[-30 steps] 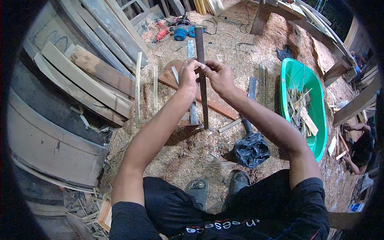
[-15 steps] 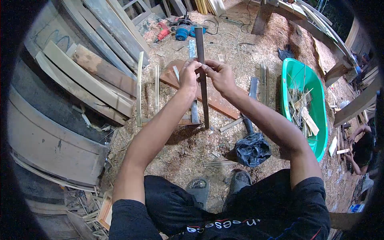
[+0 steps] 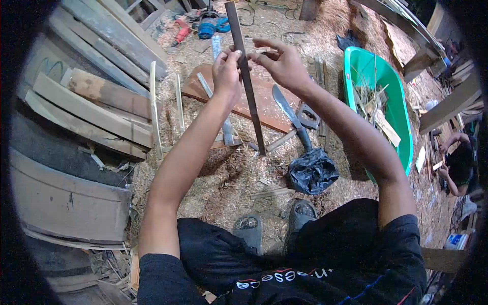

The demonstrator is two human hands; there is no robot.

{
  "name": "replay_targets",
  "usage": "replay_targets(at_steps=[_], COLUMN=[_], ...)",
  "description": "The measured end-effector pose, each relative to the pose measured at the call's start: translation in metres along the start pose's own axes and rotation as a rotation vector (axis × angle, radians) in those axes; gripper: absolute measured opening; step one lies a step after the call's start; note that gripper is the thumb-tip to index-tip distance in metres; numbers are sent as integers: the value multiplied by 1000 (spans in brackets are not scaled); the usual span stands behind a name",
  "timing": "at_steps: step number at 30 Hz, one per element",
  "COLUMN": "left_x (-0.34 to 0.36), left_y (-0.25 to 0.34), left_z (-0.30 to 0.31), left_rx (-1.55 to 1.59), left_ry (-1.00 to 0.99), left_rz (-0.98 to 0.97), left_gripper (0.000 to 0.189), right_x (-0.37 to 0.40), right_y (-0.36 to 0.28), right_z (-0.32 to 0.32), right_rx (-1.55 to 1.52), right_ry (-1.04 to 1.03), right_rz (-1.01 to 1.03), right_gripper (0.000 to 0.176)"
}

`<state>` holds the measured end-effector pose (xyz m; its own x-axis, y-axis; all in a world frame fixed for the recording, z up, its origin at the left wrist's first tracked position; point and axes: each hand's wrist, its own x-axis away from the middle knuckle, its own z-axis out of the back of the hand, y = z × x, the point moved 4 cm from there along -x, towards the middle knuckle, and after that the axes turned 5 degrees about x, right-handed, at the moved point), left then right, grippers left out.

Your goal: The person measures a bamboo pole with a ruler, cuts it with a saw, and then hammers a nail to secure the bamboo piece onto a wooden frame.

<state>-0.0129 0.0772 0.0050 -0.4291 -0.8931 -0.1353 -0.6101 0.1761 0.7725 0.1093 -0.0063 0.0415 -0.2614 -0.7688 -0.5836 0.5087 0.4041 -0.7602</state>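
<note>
A long, narrow dark strip [image 3: 250, 96] stands tilted in front of me, its lower end by the shavings. My left hand [image 3: 227, 73] is closed around its upper part. To the right of the strip, my right hand [image 3: 282, 63] has its fingers apart, with the fingertips close to the strip. Beyond the hands lies a reddish-brown board [image 3: 203, 84] with a pale metal-like strip [image 3: 204, 84] across it. A machete [image 3: 285, 105] lies to the right, its handle pointing toward a black plastic bag [image 3: 313, 171].
A green tub [image 3: 401, 112] with wood scraps stands at the right. Curved wooden pieces [image 3: 91, 114] lean at the left. A blue power tool [image 3: 207, 28] and a red tool [image 3: 182, 32] lie at the back. Another person's arm [image 3: 455, 182] shows at the far right.
My right hand has come off the strip and its fingers have spread. The strip leans more to the left at its top. The view has shifted, and the machete blade now shows.
</note>
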Motion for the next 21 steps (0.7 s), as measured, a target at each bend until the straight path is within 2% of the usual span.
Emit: replay_targets(at_steps=[1,4,7,9,10,12,13,14,15,17,21], left_x=[-4,-7,11,26,34,48,51,54,58,66,64], left_y=[-2,-8,-40,-80,-99,-129,-138,-146,-152,-164,-190], left_z=[-3,-7,-2,9,12,19,23,27,29,32,34], left_rx=[-24,-22,-260,-453,-497,-606,-673,-741,-758,-792,-858], left_ry=[19,-35,40,-18,-57,-105,-116,-127,-113,-85,-103], left_rz=[-3,52,234,360,398,478,515,552,565,595,608], left_gripper=[15,15,16,17,17,16,16,16,17,18,21], right_x=[1,14,36,63,88,141,171,193,221,241,265], right_y=[-3,29,115,139,174,166,185,182,210,211,217], right_z=[10,25,25,29,28,36,36,41,39,46,60], right_rx=[37,142,403,674,826,1025,1059,1039,1079,1029,749], right_ry=[36,77,-130,-440,-493,-721,-874,-902,-868,-651,-317], right_rz=[-1,-212,-275,-445,-439,-450,-484,-579,-542,-748,-614], right_gripper=[37,31,27,28,31,32,28,29,34,44,54])
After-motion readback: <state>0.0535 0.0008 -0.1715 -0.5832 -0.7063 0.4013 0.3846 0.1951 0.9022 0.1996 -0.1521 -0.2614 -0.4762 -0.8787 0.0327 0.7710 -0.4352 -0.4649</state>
